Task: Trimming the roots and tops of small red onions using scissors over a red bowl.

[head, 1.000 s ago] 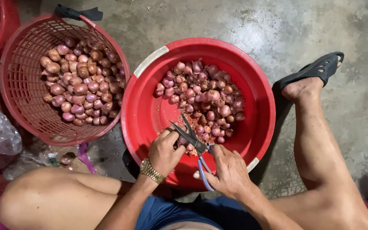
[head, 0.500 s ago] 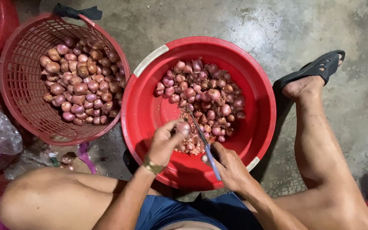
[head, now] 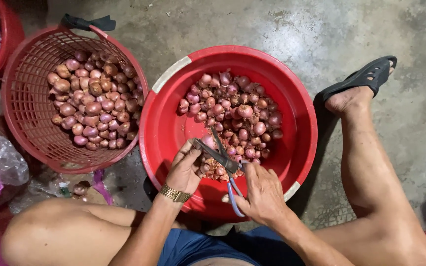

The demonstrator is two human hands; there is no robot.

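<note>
The right hand [head: 262, 194] grips open scissors [head: 221, 158] over the red basin [head: 168, 123] of shallots [head: 237, 118]; the left hand [head: 186, 167] pinches a shallot [head: 208, 142] at the blades, near the basin's near edge.

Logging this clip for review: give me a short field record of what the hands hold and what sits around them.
left hand: pinching a shallot over the red basin
right hand: holding open scissors
basin contents: pile of shallots
left of basin: red mesh basket of shallots
floor: bare concrete
right foot: black sandal
</note>
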